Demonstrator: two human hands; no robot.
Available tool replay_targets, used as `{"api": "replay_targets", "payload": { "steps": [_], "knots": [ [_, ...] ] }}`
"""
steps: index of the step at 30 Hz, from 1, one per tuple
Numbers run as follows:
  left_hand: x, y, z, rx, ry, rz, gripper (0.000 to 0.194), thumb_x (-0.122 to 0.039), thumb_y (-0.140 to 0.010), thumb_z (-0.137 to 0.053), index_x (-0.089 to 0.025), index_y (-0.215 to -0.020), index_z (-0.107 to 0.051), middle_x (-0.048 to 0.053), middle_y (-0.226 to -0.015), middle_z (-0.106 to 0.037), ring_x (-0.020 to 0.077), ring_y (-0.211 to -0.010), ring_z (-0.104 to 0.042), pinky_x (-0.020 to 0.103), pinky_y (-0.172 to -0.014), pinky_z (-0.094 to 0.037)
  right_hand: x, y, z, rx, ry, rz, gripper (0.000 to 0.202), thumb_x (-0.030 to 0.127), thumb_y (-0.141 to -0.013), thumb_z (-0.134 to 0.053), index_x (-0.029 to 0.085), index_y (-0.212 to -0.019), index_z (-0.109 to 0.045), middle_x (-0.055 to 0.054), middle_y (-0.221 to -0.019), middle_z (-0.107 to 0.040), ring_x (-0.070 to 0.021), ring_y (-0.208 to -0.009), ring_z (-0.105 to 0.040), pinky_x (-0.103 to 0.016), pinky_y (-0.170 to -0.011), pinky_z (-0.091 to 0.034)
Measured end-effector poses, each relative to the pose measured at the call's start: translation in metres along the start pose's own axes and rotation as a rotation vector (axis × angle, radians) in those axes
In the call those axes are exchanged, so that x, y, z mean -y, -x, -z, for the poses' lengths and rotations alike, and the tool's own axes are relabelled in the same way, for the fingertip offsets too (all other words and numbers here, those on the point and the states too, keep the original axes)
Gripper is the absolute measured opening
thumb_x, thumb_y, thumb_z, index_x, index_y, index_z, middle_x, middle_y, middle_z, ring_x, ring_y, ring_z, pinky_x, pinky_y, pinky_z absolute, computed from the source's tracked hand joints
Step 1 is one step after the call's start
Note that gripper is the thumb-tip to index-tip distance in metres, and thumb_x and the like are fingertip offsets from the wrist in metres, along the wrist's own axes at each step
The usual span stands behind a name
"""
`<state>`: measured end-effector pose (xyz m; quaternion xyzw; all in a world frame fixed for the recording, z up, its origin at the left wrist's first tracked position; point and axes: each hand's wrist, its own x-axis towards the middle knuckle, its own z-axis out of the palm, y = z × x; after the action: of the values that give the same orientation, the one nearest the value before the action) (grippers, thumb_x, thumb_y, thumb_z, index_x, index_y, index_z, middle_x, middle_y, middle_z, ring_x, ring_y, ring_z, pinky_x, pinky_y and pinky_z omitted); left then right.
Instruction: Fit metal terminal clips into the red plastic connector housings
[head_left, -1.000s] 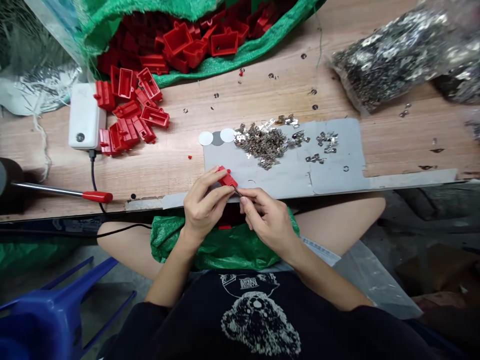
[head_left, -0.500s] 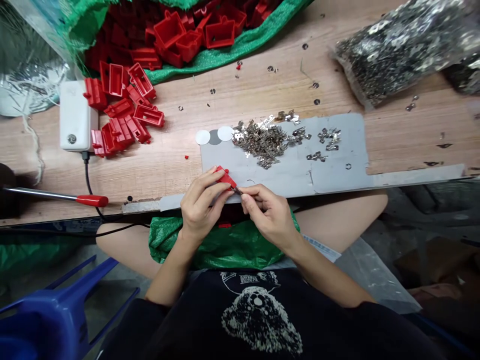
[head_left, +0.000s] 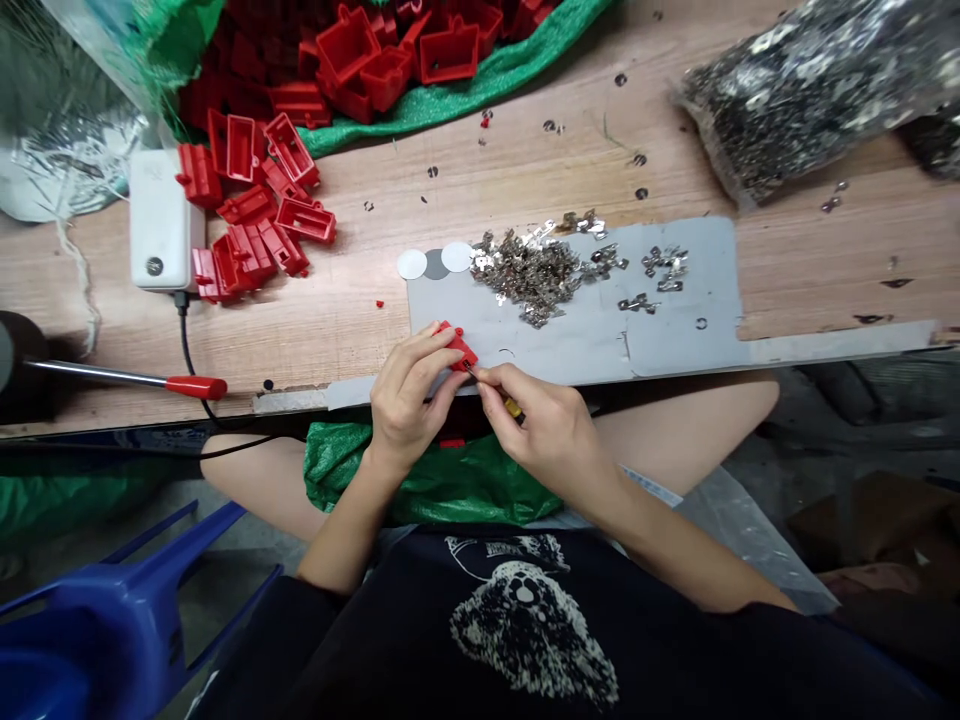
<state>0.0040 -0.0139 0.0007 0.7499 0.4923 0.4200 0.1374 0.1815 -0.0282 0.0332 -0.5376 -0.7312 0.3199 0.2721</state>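
My left hand is closed on a small red plastic case at the front edge of the table. In my right hand is a thin tool with a yellow handle, its tip touching the lower end of the case. Just beyond both hands, a pile of small metal pieces lies on a grey mat. Several more metal pieces are spread to the right of the pile.
Red cases lie at the left by a white box with a black cable. A green sack of cases stands behind. A bag of metal pieces is back right. A red-tipped lever juts in from the left.
The yellow-handled tool now shows in my right hand, its tip at the case. My left hand still holds the case. The whole view has shifted slightly.
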Motion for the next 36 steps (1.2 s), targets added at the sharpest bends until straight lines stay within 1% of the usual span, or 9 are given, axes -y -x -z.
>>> {"api": "replay_targets", "payload": {
  "steps": [5,10,13,16,20,24,28,31,36],
  "knots": [
    [0.000,0.001,0.000,-0.009,0.035,-0.014,0.025,-0.017,-0.094,-0.069,-0.021,-0.117,-0.062,0.009,-0.125,-0.071,0.0229,-0.127,-0.066,0.043,-0.107,-0.058,-0.011,0.007,-0.013,-0.089,-0.164,0.019,0.019,0.026,-0.103,-0.052,0.020,-0.113,-0.067,-0.004,-0.087,-0.077,-0.0148,-0.069,-0.072,-0.025,-0.065,-0.054],
    [0.001,0.002,0.000,-0.020,0.013,-0.018,0.023,-0.020,-0.094,-0.069,-0.020,-0.116,-0.062,0.009,-0.124,-0.072,0.0229,-0.126,-0.066,0.043,-0.106,-0.059,-0.012,0.008,-0.017,-0.084,-0.287,-0.095,0.021,0.031,-0.104,-0.051,0.019,-0.112,-0.066,0.000,-0.074,-0.069,-0.0133,-0.063,-0.067,-0.025,-0.061,-0.051],
    [0.001,0.002,-0.001,0.001,-0.008,-0.004,0.020,-0.021,-0.095,-0.068,-0.020,-0.115,-0.062,0.009,-0.124,-0.072,0.0235,-0.126,-0.066,0.044,-0.106,-0.059,-0.003,0.006,-0.010,-0.043,-0.186,-0.105,0.020,0.030,-0.103,-0.051,0.019,-0.110,-0.066,-0.002,-0.078,-0.072,-0.0150,-0.065,-0.068,-0.026,-0.060,-0.047],
    [0.000,0.002,-0.002,-0.006,0.003,-0.015,0.019,-0.021,-0.095,-0.068,-0.021,-0.114,-0.063,0.009,-0.124,-0.071,0.0237,-0.127,-0.066,0.044,-0.106,-0.059,0.011,0.002,-0.003,-0.014,0.069,-0.107,0.021,0.028,-0.103,-0.049,0.018,-0.106,-0.067,-0.007,-0.082,-0.075,-0.0178,-0.065,-0.069,-0.027,-0.058,-0.041],
    [-0.001,0.002,-0.003,-0.037,0.037,-0.031,0.019,-0.018,-0.095,-0.067,-0.020,-0.113,-0.064,0.009,-0.124,-0.070,0.0236,-0.128,-0.065,0.044,-0.108,-0.058,0.020,-0.003,0.003,0.027,0.281,-0.146,0.024,0.028,-0.102,-0.044,0.018,-0.099,-0.066,-0.008,-0.073,-0.071,-0.0168,-0.055,-0.060,-0.029,-0.052,-0.030],
    [-0.001,0.005,-0.004,-0.054,0.009,-0.015,0.014,-0.019,-0.096,-0.065,-0.022,-0.110,-0.068,0.009,-0.122,-0.070,0.0227,-0.126,-0.066,0.043,-0.106,-0.059,0.004,-0.003,0.006,0.143,-0.246,-0.203,0.021,0.037,-0.103,-0.047,0.022,-0.106,-0.061,0.001,-0.064,-0.061,-0.0119,-0.049,-0.049,-0.025,-0.048,-0.032],
    [0.001,0.013,-0.008,-0.104,-0.036,-0.095,0.012,-0.016,-0.096,-0.063,-0.022,-0.103,-0.071,0.010,-0.122,-0.070,0.0238,-0.126,-0.065,0.042,-0.103,-0.060,-0.010,-0.006,0.011,-0.159,-0.667,-0.291,0.027,0.050,-0.099,-0.056,0.025,-0.110,-0.057,0.007,-0.060,-0.048,-0.0097,-0.043,-0.036,-0.021,-0.038,-0.024],
    [0.003,0.017,-0.014,-0.102,-0.125,-0.159,0.015,-0.014,-0.096,-0.060,-0.022,-0.098,-0.071,0.009,-0.122,-0.071,0.0257,-0.130,-0.062,0.044,-0.101,-0.061,0.000,-0.025,0.015,-0.226,-0.597,-0.189,0.025,0.047,-0.097,-0.060,0.025,-0.109,-0.059,0.007,-0.061,-0.047,-0.0098,-0.044,-0.035,-0.023,-0.040,-0.027],
    [0.004,0.018,-0.009,-0.080,-0.192,-0.170,0.019,-0.013,-0.098,-0.055,-0.022,-0.096,-0.072,0.008,-0.122,-0.072,0.0260,-0.129,-0.061,0.043,-0.097,-0.063,0.035,-0.106,-0.006,-0.082,-0.055,0.155,0.020,0.027,-0.088,-0.068,0.020,-0.107,-0.070,0.000,-0.070,-0.063,-0.0157,-0.063,-0.056,-0.030,-0.067,-0.045]
  ]
}}
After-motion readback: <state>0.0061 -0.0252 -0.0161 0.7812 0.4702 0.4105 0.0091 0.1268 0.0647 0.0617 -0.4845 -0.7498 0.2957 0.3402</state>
